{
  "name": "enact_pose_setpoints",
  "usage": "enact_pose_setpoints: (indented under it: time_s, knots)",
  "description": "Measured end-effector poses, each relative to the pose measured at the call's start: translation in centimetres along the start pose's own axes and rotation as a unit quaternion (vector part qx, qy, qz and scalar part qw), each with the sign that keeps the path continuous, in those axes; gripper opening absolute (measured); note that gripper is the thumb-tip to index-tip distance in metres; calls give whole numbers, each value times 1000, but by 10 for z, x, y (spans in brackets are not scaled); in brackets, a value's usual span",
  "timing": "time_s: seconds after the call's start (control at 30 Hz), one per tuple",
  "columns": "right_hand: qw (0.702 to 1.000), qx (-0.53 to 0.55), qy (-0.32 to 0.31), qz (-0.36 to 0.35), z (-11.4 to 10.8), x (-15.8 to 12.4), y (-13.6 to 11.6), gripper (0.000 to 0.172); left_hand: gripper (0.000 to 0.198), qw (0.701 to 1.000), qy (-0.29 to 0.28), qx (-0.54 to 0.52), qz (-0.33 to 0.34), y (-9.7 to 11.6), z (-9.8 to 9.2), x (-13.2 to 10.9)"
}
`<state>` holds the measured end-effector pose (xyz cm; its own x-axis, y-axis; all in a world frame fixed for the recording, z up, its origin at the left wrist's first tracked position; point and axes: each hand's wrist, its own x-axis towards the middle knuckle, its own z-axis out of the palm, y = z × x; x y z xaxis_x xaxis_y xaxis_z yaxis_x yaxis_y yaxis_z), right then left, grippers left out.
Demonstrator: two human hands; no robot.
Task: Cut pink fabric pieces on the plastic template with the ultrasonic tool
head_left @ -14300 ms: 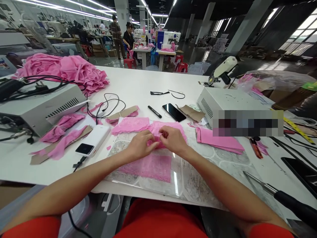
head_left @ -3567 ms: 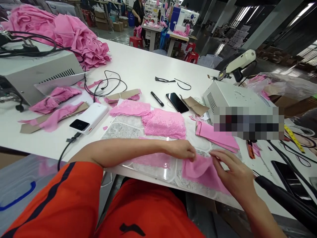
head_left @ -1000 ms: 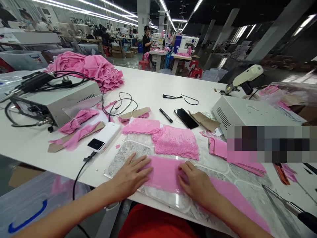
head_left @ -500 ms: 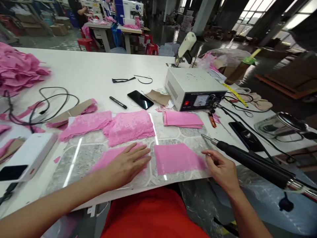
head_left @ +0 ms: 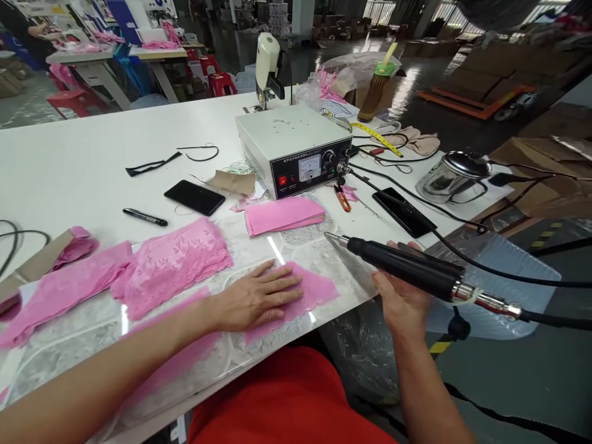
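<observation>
Blk pen [head_left: 145,216] is lying L of a phone [head_left: 195,197], w/ a blk strap [head_left: 169,160] resting behind them — a 2nd phone [head_left: 404,213] is lying btwn orange snips [head_left: 343,198] and a mug [head_left: 444,179] on the R. Yellow tape [head_left: 377,137] is curving in front of a bottle [head_left: 375,95] w/ a green lid [head_left: 385,69]. Past the table [head_left: 83,160], red stools [head_left: 222,84] are standing — an orange truck [head_left: 462,106] is holding boxes [head_left: 490,68].

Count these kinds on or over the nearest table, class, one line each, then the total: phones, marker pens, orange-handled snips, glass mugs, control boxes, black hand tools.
Phones: 2 (left phone, right phone)
Marker pen: 1
Orange-handled snips: 1
Glass mug: 1
Control box: 1
Black hand tool: 1
Total: 7
</observation>
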<state>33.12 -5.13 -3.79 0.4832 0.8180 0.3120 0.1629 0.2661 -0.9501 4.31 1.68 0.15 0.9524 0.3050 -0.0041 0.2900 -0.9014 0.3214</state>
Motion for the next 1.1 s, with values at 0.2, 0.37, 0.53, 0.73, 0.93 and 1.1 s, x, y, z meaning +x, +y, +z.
enact_pose_setpoints:
  time_s: [0.2, 0.37, 0.53, 0.73, 0.93, 1.1]
  knots:
    - [996, 29, 72, -43, 18, 9, -8, 58, 48, 1000, -16, 16, 21, 0, -1, 1]
    - [993, 48, 99, -32, 22, 14, -9, 55, 47, 1000, -24, -19, 1, 1, -4, 3]
    - [993, 80, 90, -6, 29, 24, -6, 56, 47, 999, -41, -33, 0, 1, -3, 2]
    - [983, 125, 119, -66, 37, 41, -12, 31, 44, 999, -23, -35, 8, 2, -7, 2]
    - [983, 46, 161, -72, 10, 33, -41, 29, 45, 998, 3, -47, 33, 5, -6, 18]
    - [991, 50, 116, -45, -8, 16, -63, 16, 49, 996, -13, -70, 48, 7, 4, 32]
